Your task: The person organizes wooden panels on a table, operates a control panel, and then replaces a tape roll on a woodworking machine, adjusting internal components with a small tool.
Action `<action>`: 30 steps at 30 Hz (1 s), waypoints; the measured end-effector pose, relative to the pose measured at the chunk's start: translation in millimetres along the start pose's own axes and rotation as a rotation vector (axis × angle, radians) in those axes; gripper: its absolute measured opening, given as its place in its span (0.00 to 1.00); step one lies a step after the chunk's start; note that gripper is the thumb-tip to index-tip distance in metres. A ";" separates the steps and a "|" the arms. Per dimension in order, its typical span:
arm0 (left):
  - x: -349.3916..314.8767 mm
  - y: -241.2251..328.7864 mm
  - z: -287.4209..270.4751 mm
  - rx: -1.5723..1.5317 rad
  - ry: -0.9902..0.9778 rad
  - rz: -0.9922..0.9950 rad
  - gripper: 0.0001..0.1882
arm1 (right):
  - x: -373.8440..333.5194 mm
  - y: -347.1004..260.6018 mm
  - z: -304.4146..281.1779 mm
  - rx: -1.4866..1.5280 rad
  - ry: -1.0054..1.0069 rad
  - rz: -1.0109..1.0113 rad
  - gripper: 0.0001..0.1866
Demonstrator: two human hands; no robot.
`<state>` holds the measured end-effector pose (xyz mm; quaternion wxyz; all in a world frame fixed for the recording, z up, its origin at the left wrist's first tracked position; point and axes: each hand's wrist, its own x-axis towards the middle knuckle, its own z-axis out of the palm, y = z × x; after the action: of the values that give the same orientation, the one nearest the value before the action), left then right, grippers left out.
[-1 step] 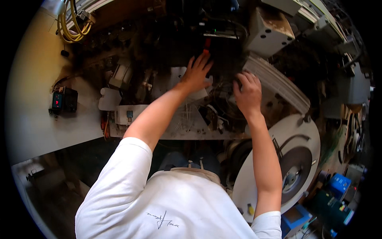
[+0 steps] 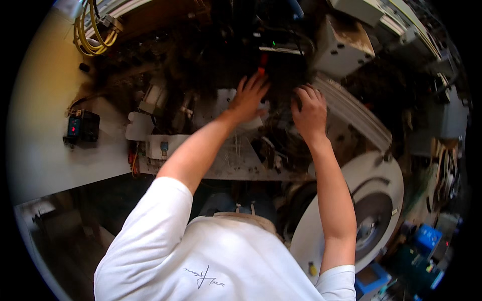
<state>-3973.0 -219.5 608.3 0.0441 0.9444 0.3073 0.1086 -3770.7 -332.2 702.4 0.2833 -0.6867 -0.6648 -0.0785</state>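
My hands are both stretched forward into the dark middle of the machine, upper centre of the frame. My left hand (image 2: pixel 249 95) lies with its fingers spread and flat, palm down, resting on a pale grey metal plate (image 2: pixel 223 103) and reaching toward a small red part (image 2: pixel 263 61) just above the fingertips; it has hold of nothing that I can see. My right hand (image 2: pixel 310 111) sits just to the right of it, fingers curled downward into the shadowed recess, and I cannot tell whether it is closed around anything, since whatever lies under the fingers is too dark to make out. The two hands are near one another but apart. Below them a scratched, dusty metal surface (image 2: pixel 236 160) runs across the centre of the frame. At the right of my right hand a ribbed white curved cover (image 2: pixel 351 113) slants down toward a large white round disc housing (image 2: pixel 374 210) at the lower right. At the left of the frame a small black box with a red light (image 2: pixel 82 127) sits on a pale wall panel (image 2: pixel 45 150), and a bundle of yellow cables (image 2: pixel 90 35) loops at the upper left. A grey boxy metal casing (image 2: pixel 344 45) stands at the upper right, above my right hand. My white shirt (image 2: pixel 211 261) fills the lower centre, and a blue crate (image 2: pixel 427 238) shows at the far lower right.
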 end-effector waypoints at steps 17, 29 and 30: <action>18.0 -3.7 -12.5 -0.108 -0.223 -0.020 0.52 | -47.9 -110.4 -49.5 0.374 -0.534 0.089 0.04; 27.0 116.4 -62.1 -0.456 -0.095 0.299 0.39 | -127.4 45.7 -360.6 0.231 0.425 0.868 0.09; 32.1 157.5 -66.2 -0.558 -0.170 0.474 0.35 | -123.6 84.4 -368.5 0.142 0.392 0.793 0.10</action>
<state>-3873.2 -326.7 702.1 0.2987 0.9466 0.0341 0.1167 -3603.5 -617.6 923.3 0.4584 -0.8396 -0.2875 -0.0467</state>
